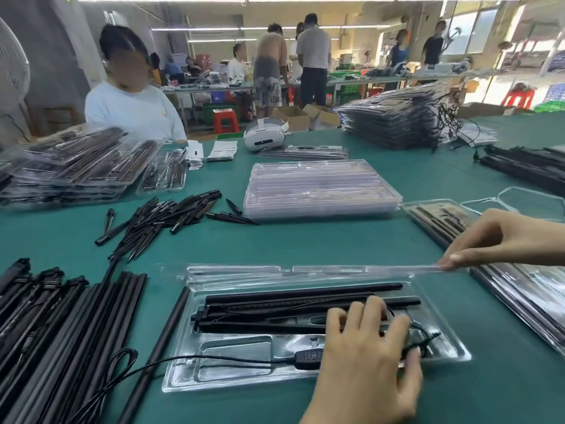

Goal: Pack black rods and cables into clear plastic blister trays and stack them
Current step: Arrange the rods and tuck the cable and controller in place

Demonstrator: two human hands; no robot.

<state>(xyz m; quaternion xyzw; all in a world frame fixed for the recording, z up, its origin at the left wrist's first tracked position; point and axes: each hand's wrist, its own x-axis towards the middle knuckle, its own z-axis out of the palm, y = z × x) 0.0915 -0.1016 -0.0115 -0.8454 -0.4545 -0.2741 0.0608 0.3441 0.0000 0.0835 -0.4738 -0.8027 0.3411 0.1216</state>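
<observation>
A clear blister tray [232,371] lies open on the green table in front of me. Several long black rods [275,301] sit in its upper slots. A black cable [183,361] with an inline controller [308,355] runs from the left into the lower pocket. My left hand [367,362] lies palm down over the tray's right half, fingers spread and pressing on the rods and a bundled cable. My right hand [501,240] reaches in from the right and pinches the right end of the tray's hinged clear lid [305,270], which is raised behind the rods.
Loose long rods [61,316] are piled at the left and short black spikes [165,218] lie beyond them. A stack of empty trays [321,188] stands mid-table. Packed trays [519,289] lie at the right, with more stacks [76,166] back left. A person [131,108] sits opposite.
</observation>
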